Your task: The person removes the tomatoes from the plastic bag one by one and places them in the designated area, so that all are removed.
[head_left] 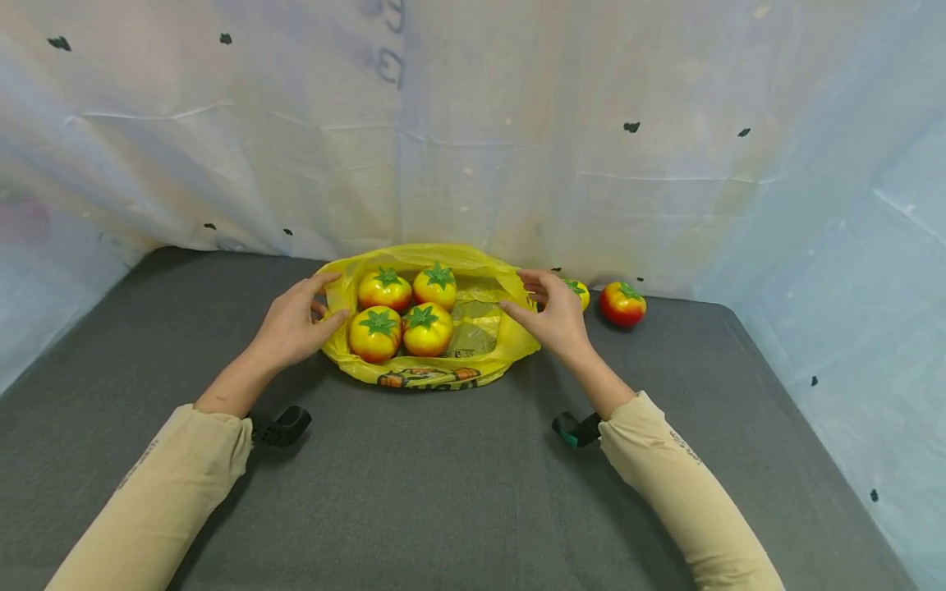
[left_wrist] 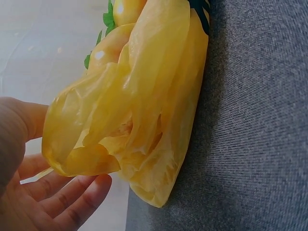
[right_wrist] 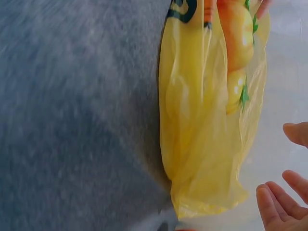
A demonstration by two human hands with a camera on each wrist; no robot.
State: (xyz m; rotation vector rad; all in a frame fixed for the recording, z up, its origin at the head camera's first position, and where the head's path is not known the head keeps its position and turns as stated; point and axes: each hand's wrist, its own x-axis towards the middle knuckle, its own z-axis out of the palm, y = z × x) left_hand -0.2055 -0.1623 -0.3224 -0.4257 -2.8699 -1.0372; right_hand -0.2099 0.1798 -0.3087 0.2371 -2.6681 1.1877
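A yellow plastic bag [head_left: 510,355] lies with its mouth spread on the grey table. Inside its left half sit several glossy yellow-and-red tomatoes [head_left: 374,335] with green leaf tops; creased plastic shows on the right. My left hand [head_left: 291,320] is at the bag's left rim, its thumb over the edge. In the left wrist view, the fingers [left_wrist: 72,199] are loosely extended beside the yellow film. At the right rim is my right hand [head_left: 556,316], thumb and fingers spread. The right wrist view shows those fingertips [right_wrist: 269,192] apart from the bag, with nothing between them.
Behind my right hand a yellow tomato [head_left: 580,293] is partly hidden, and a redder one [head_left: 622,304] stands to its right. A pale plastic sheet [head_left: 473,123] hangs along the table's back edge. Black wrist straps [head_left: 282,427] show below both hands.
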